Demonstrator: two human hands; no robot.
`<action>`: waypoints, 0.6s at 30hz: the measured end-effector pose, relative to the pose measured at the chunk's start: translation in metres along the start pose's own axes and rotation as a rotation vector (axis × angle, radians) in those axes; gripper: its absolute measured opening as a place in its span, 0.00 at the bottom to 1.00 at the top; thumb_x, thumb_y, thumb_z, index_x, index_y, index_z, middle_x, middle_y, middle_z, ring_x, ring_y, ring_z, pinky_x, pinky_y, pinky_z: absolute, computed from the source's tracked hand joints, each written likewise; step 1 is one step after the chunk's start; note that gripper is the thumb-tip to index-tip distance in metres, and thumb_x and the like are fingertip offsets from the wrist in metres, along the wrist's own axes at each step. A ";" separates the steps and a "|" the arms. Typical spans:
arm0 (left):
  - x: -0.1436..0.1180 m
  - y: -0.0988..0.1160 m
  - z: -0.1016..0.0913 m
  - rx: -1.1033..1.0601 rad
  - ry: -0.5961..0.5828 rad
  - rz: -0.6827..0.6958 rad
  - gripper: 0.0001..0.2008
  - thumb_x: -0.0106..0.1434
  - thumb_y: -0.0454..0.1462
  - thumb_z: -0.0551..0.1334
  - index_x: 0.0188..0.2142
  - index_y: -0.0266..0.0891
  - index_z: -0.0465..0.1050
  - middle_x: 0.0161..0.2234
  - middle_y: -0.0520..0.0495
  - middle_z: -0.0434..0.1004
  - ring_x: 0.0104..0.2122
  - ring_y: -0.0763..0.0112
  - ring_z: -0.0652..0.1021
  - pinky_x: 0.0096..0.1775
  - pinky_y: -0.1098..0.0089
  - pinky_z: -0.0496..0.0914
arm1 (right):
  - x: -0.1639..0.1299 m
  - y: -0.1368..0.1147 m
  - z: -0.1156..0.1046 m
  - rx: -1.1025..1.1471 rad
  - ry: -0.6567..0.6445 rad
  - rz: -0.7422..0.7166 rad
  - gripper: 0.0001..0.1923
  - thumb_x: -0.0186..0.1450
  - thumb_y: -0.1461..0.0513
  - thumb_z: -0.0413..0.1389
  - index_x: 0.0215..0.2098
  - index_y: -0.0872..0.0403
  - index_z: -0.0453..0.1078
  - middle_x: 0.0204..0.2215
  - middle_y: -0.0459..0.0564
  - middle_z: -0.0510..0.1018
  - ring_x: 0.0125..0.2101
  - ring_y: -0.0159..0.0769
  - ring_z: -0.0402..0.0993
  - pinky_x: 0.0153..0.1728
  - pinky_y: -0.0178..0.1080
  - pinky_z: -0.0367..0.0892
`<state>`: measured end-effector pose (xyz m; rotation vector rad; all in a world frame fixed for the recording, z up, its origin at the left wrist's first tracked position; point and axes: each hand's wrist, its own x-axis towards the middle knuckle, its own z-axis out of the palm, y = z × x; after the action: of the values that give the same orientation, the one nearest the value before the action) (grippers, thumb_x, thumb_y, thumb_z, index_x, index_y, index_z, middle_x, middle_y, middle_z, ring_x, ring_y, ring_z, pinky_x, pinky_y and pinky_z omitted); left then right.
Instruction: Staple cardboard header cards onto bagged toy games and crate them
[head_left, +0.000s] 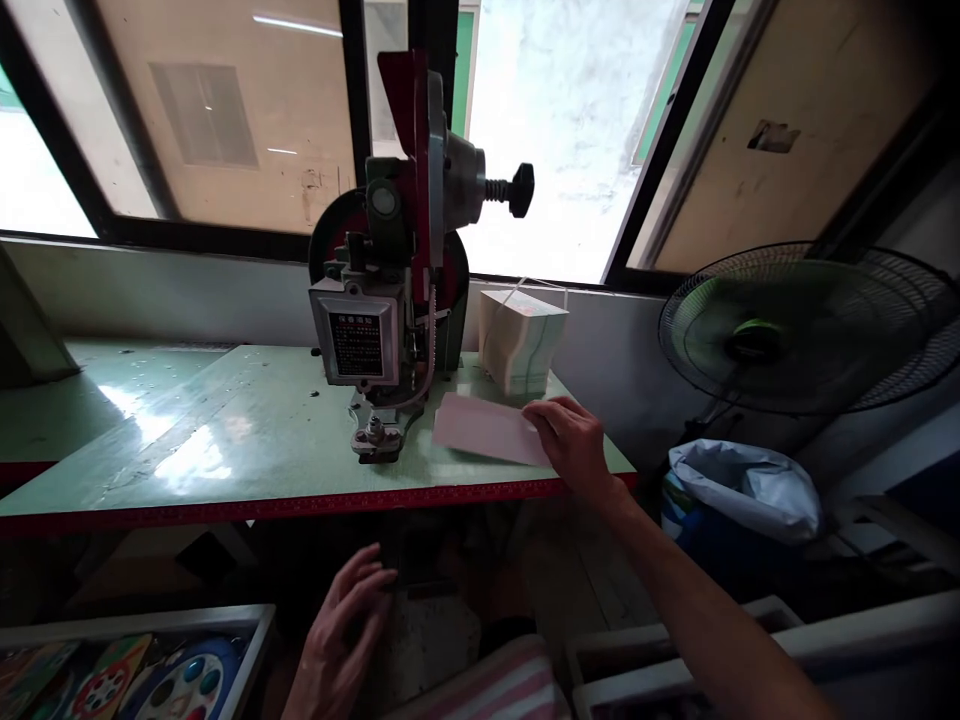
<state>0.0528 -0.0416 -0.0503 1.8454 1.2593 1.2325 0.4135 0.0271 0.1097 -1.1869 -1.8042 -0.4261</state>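
Observation:
My right hand [570, 440] pinches the right end of a pale pinkish sheet of paper or card [487, 428], fingers closed on it. The sheet lies over the green tabletop, right of the machine's base. Down in front of the table edge, my left hand [349, 620] hangs with its fingers apart and nothing in them. A bench machine [375, 330] with a dark red and green body, a black knob and a labelled front plate stands on the table. Behind the sheet sits a thick stack of cards [521, 340] tied with a strap.
The green table [292, 440] has a red front edge. At the right are a fan [757, 345] and a white bag [742, 490] in a bin. A white crate [259, 630] at lower left holds colourful packaged items [180, 685]. Windows run behind the table.

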 end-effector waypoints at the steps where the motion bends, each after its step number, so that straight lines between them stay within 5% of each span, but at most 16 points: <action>1: 0.008 0.012 0.000 0.012 0.011 0.048 0.16 0.68 0.50 0.62 0.45 0.49 0.85 0.63 0.43 0.73 0.58 0.53 0.78 0.56 0.59 0.76 | -0.009 -0.014 -0.007 0.059 -0.044 -0.003 0.10 0.74 0.62 0.54 0.41 0.51 0.78 0.36 0.49 0.85 0.39 0.37 0.78 0.44 0.39 0.72; 4: 0.028 0.044 0.002 0.007 -0.072 0.125 0.15 0.69 0.47 0.61 0.47 0.50 0.84 0.68 0.45 0.66 0.61 0.53 0.75 0.58 0.58 0.74 | -0.044 -0.056 -0.016 0.249 -0.205 0.027 0.09 0.74 0.62 0.55 0.41 0.50 0.78 0.35 0.48 0.85 0.37 0.36 0.78 0.42 0.37 0.74; 8: 0.034 0.049 0.015 -0.060 -0.385 0.106 0.17 0.68 0.48 0.59 0.40 0.46 0.87 0.49 0.43 0.85 0.47 0.56 0.84 0.48 0.65 0.79 | -0.104 -0.072 -0.021 0.383 -0.343 0.171 0.09 0.74 0.59 0.57 0.39 0.50 0.79 0.33 0.47 0.85 0.34 0.34 0.79 0.39 0.36 0.75; 14: 0.010 0.008 0.028 -0.088 -0.433 -0.028 0.16 0.63 0.51 0.63 0.38 0.49 0.87 0.41 0.47 0.88 0.41 0.58 0.87 0.43 0.71 0.80 | -0.249 0.002 -0.101 -0.227 0.073 0.976 0.28 0.72 0.48 0.53 0.18 0.52 0.65 0.15 0.45 0.71 0.19 0.34 0.68 0.25 0.36 0.63; 16: 0.005 0.000 0.029 -0.085 -0.431 -0.075 0.16 0.63 0.52 0.64 0.38 0.49 0.87 0.41 0.48 0.88 0.41 0.58 0.87 0.43 0.71 0.80 | -0.310 0.016 -0.130 -0.465 -0.078 1.170 0.29 0.72 0.48 0.48 0.17 0.51 0.64 0.15 0.48 0.72 0.21 0.38 0.71 0.26 0.38 0.64; 18: 0.003 -0.005 0.030 -0.081 -0.441 -0.104 0.17 0.62 0.54 0.64 0.39 0.50 0.87 0.41 0.48 0.88 0.41 0.58 0.87 0.42 0.71 0.80 | -0.365 0.016 -0.146 -0.568 -0.491 1.311 0.26 0.72 0.50 0.46 0.20 0.51 0.70 0.21 0.51 0.78 0.27 0.44 0.78 0.28 0.39 0.66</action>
<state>0.0787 -0.0358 -0.0653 1.8364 1.0281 0.7523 0.5465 -0.2653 -0.1182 -2.7066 -0.8716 0.1803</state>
